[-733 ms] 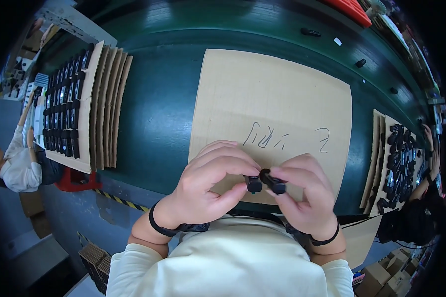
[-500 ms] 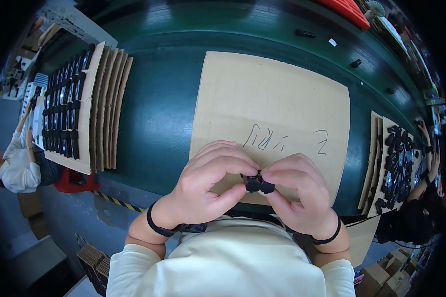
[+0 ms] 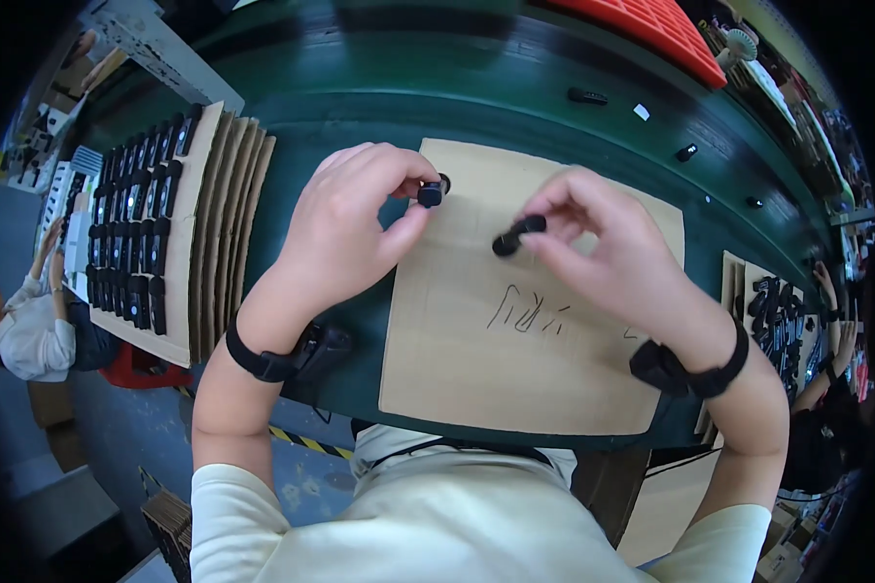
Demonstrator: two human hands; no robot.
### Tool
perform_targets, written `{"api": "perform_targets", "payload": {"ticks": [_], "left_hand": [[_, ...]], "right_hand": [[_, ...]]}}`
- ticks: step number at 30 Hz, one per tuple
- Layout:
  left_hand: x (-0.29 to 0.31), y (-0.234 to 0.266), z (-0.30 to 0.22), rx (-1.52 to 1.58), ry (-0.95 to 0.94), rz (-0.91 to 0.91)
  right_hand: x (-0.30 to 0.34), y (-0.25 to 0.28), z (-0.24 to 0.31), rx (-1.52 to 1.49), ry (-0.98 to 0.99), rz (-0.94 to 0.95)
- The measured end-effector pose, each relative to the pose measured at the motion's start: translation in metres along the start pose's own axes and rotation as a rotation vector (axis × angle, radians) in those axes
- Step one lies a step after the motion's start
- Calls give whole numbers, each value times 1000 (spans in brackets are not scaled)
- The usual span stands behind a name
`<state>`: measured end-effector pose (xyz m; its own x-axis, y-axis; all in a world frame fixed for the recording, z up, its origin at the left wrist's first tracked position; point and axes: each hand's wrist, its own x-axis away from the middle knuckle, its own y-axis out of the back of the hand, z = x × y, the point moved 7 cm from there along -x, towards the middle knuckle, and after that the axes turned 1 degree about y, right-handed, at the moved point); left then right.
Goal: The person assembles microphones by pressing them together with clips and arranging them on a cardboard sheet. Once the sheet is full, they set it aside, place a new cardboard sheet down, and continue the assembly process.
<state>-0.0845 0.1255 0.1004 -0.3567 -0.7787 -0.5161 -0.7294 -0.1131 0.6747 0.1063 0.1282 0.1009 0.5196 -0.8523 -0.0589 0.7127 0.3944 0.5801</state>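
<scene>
My left hand (image 3: 350,219) pinches a small black device (image 3: 431,194) between thumb and fingers, above the upper left edge of the cardboard sheet (image 3: 515,389). My right hand (image 3: 612,238) grips a second black device (image 3: 507,244), elongated with rounded ends, by its right end. It is held tilted over the middle of the sheet. The two devices are apart from each other. The sheet lies flat on the green table and bears pen marks. My fingers hide part of each device.
At left, a stack of cardboard sheets (image 3: 226,233) carries rows of black devices (image 3: 131,209). More black devices (image 3: 773,311) lie on cardboard at right, beside a co-worker's hands. A few small black pieces (image 3: 587,95) lie on the far table. A red tray (image 3: 651,29) sits at the back.
My hands were together near the front edge with the two black devices side by side. Now they have moved forward over the sheet and apart, each with one device.
</scene>
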Motion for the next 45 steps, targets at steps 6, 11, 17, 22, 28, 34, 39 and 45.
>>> {"api": "perform_targets", "payload": {"ticks": [6, 11, 17, 22, 28, 34, 39, 45], "left_hand": [[-9, -27, 13, -355, -274, -6], [-5, -45, 22, -470, -406, 36], [-1, -42, 31, -265, -226, 147], [-4, -40, 41, -104, -109, 220], [-7, -46, 52, -1, -107, 238], [-15, -54, 63, 94, -5, 306], [-20, -59, 71, 172, 73, 343], [-20, -62, 75, 214, 80, 356]], "right_hand": [[-49, -10, -24, 182, 15, 5], [-54, -32, -24, 546, 411, -42], [-41, -51, -28, 586, 467, 103], [-45, -47, -32, 519, 393, 111], [-53, -41, -36, 490, 322, 36], [-60, -38, -42, 483, 293, 19], [-64, -35, -46, 494, 300, -22], [-65, -35, -47, 491, 287, -17]]}}
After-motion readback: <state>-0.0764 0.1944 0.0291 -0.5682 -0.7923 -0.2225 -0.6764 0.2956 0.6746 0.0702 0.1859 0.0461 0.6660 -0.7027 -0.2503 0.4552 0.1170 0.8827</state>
